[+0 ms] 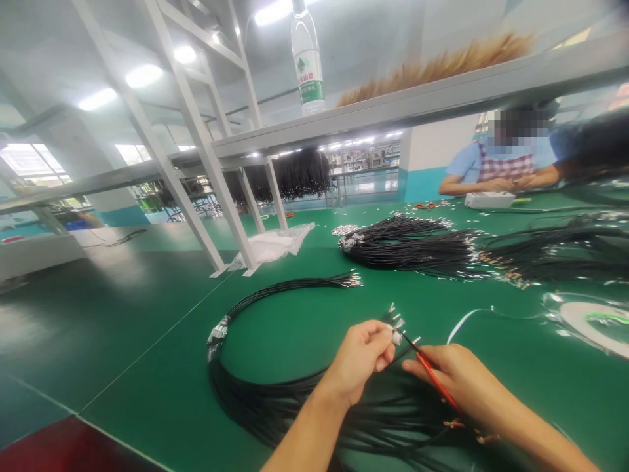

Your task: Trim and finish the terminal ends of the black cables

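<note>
My left hand [363, 357] is closed, thumb and fingers pinched on a small white piece [396, 335] at the ends of some black cables. Several silvery cable tips [393, 314] stick up just beyond these fingers. My right hand [457, 377] is closed round a red-handled tool [435, 380] with a thin dark tip, which reaches the white piece; its exact kind I cannot make out. Under both hands lies a bundle of black cables [265, 400]. It curves left through a clear-wrapped tie [217, 334] and back to bare, stripped ends [352, 280].
More black cable bundles [413, 246] lie at the back right. A reel of white tape [597, 321] is at right. Orange-handled scissors [425, 206] lie farther back. A white rack post [196, 144] and plastic bag [280, 244] stand left. A co-worker [506, 160] sits opposite.
</note>
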Motion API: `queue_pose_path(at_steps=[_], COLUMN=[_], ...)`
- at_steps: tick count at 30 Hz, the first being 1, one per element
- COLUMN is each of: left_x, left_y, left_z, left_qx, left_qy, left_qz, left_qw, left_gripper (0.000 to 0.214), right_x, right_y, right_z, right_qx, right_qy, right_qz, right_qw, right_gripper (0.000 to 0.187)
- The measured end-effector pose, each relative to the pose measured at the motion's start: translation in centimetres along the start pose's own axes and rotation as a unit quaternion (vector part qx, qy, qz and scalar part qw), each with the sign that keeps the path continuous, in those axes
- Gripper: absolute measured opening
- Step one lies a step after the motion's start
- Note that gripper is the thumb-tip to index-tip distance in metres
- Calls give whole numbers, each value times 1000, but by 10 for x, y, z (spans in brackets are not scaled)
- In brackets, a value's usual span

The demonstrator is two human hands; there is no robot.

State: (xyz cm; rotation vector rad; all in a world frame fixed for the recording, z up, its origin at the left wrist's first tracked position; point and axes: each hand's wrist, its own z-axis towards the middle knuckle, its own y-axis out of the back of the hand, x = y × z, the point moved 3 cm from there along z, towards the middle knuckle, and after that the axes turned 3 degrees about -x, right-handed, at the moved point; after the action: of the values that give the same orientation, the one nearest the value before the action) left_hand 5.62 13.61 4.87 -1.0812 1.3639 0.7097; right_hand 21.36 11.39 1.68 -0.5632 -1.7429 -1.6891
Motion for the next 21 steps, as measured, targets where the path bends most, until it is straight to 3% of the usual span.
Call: queue_pose_path(at_steps=[5, 9, 15, 21], left_x=[1, 4, 5, -1], left_y=[8, 12, 13, 11], left_z=[1, 3, 3, 4], left_qx=[130, 169, 174, 107], left_qy=[81, 97, 86, 25], left_qz=[-69, -103, -114, -76], left_qw=[986, 975, 974, 991], left_gripper=[34, 31, 38, 39], right_x=[0, 3, -2, -3], right_y=[1, 1, 1, 12], right_z=[4, 8, 12, 11], right_qx=[7, -7, -24, -110], right_qy=[32, 51, 52, -6], right_qz=[6, 11, 51, 148], right_qw=[999, 999, 997, 983], right_gripper=[38, 38, 34, 29])
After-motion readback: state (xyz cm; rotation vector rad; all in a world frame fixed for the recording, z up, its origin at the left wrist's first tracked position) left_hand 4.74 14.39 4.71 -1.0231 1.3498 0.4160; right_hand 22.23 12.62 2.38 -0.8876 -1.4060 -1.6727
